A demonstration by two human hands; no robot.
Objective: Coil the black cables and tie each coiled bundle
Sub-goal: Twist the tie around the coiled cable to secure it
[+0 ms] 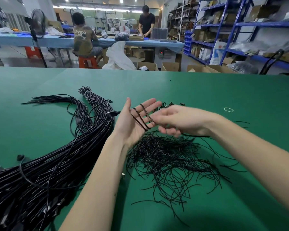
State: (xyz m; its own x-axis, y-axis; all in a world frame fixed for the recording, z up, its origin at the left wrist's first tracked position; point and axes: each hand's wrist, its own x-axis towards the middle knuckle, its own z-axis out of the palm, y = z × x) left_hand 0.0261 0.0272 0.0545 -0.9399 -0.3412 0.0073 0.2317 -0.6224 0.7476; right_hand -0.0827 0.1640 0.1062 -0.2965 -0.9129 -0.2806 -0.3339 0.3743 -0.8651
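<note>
Huge bundle of uncoiled black cables (45, 174) sits left, so tons left to do. Left hand (137, 120) is flat w/ one cable (141, 118) looped over its fingers, right hand (173, 120) pinching it mid-wrap. Twist ties (172, 157) below, none used yet afaict.

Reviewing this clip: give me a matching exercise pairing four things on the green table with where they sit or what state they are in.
Things:
1. left hand
2. long cable bundle
3. pile of short ties
4. rubber band

Places or states:
A. alone on the table's far right
B. under the two hands
C. palm up, cable looped across it
D. spread across the table's left side

Pairs: 1-C, 2-D, 3-B, 4-A
</note>
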